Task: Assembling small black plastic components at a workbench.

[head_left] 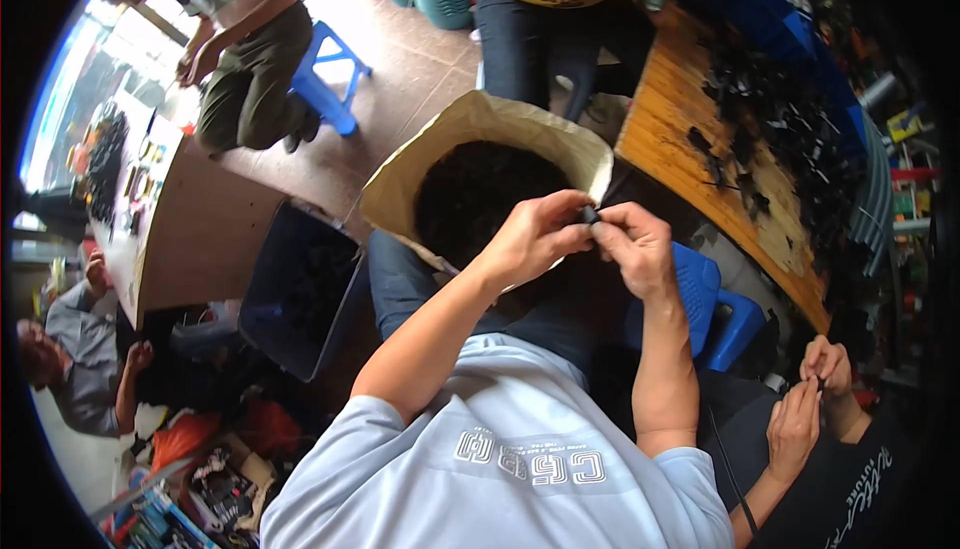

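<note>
A small black piece (589, 216) is pinched between my two hands; its exact kind is too small to make out. My left hand (541, 234) grips it from the left with thumb and fingertips. From the right, my right hand (636, 245) closes on it with thumb and forefinger. Both hands are over the near right rim of a wide, open pale sack (390, 194). Inside the sack lies a dark mass of small black pieces (490, 184), partly hidden by my left hand.
To the right, a wooden table (665, 99) bears a heap of black pieces (780, 149). A dark blue bin (265, 299) stands left of my legs, a blue stool (690, 299) at right. Co-workers sit or stand around, one with hands (805, 404) at lower right.
</note>
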`<control>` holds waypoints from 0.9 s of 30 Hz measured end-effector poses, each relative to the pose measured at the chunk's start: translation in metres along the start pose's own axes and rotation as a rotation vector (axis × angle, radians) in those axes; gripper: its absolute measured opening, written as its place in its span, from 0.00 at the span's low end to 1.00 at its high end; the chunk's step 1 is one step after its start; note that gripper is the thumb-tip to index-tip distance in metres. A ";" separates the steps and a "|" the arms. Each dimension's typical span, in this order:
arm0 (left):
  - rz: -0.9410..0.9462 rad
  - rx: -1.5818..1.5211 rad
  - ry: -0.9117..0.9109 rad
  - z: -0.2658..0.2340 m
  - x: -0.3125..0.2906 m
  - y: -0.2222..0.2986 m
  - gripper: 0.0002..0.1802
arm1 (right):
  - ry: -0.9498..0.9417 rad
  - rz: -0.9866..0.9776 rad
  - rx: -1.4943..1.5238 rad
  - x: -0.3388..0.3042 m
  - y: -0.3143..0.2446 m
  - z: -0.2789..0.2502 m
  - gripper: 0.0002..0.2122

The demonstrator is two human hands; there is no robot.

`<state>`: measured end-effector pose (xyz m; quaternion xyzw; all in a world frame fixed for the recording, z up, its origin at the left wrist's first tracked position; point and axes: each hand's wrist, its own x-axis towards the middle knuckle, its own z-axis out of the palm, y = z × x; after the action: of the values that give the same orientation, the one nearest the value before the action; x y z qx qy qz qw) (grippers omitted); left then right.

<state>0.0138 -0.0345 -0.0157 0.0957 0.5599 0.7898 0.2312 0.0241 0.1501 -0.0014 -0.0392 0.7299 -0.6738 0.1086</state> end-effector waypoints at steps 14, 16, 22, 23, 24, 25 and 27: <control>-0.018 -0.240 0.113 -0.007 0.024 -0.018 0.12 | 0.663 -0.394 -0.925 0.043 -0.026 -0.107 0.05; -0.070 -0.307 0.198 -0.015 0.023 -0.024 0.04 | 0.677 -0.148 -1.178 0.054 -0.018 -0.141 0.08; -0.110 -0.214 0.179 -0.010 0.017 -0.027 0.10 | 0.637 -0.060 -1.019 0.040 -0.004 -0.150 0.11; -0.075 -0.096 0.166 -0.005 0.016 -0.025 0.10 | 0.650 -0.073 -0.919 0.031 -0.009 -0.142 0.12; -0.057 -0.077 0.146 0.000 0.017 -0.021 0.12 | 0.558 0.019 -0.530 0.022 -0.016 -0.133 0.14; -0.068 -0.013 0.143 0.005 0.015 -0.017 0.10 | 0.499 0.009 -0.251 0.015 -0.020 -0.121 0.10; 0.099 0.148 0.170 0.022 0.012 -0.012 0.09 | 0.301 0.066 0.134 0.003 -0.024 -0.095 0.03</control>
<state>0.0155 -0.0069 -0.0204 0.0726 0.6289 0.7620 0.1359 -0.0010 0.2400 0.0289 0.0934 0.6921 -0.7154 0.0227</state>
